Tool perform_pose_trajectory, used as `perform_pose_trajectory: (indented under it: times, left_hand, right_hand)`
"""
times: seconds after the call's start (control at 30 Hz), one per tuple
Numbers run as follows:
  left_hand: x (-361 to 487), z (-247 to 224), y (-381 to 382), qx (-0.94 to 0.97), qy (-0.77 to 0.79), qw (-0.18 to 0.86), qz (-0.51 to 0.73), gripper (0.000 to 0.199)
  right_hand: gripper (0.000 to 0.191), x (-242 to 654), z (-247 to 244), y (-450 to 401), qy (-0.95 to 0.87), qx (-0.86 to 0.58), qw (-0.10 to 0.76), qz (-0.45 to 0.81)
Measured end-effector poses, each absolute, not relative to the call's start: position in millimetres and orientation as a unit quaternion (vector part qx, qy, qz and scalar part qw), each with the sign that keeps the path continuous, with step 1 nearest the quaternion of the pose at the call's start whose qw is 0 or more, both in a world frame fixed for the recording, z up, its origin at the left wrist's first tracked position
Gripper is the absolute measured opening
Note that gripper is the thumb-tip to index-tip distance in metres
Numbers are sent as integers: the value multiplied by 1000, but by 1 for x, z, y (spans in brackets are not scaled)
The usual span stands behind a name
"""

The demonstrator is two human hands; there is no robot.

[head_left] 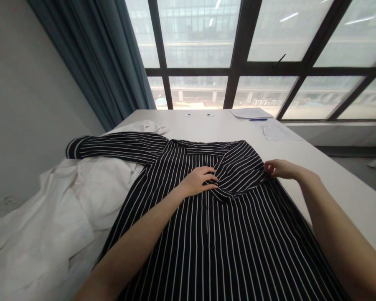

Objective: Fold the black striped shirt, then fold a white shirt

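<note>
A black shirt (188,225) with white stripes lies spread on the table, its buttoned front facing up and its collar end away from me. One sleeve (122,146) stretches out to the left. The other sleeve (240,169) is folded inward over the chest. My left hand (200,180) rests on the shirt's front with fingers spread, their tips touching the folded sleeve near its cuff. At the right shoulder edge, my right hand (274,168) pinches the shirt's fabric between thumb and fingers.
White cloth (90,196) is heaped on the left, partly under the outstretched sleeve. Toward the back right of the white table (326,184) lie papers (252,113) and a blue pen (258,119). A blue curtain (103,62) and large windows stand behind.
</note>
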State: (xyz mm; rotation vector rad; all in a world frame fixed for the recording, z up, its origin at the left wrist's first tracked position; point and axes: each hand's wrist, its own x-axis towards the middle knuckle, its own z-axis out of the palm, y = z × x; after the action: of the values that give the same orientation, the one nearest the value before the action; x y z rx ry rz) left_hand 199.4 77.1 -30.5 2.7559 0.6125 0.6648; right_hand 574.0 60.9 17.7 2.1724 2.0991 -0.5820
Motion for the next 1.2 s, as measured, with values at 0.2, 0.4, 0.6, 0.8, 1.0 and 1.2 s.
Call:
perform_pose_trajectory:
  times: [0.2,0.4,0.6,0.8,1.0,1.2]
  left_hand:
    - [199,-32,77,940,230,116,222,26]
    - [199,-27,75,955,188,78,215,43]
    - [209,-16,67,984,89,22,154,30]
    - [217,-16,60,981,90,16,168,20]
    - [218,-7,49,953,97,115,262,23]
    - [215,-12,51,929,231,107,268,21]
  right_hand:
    - [19,585,23,60,676,712,47,-186]
    - [22,587,29,58,674,715,48,-179]
    - [29,553,34,54,729,627,6,-276]
    - [18,525,30,51,749,576,32,-327]
    - [26,530,39,50,743,596,52,-301]
    - [23,492,59,29,765,540,43,-350]
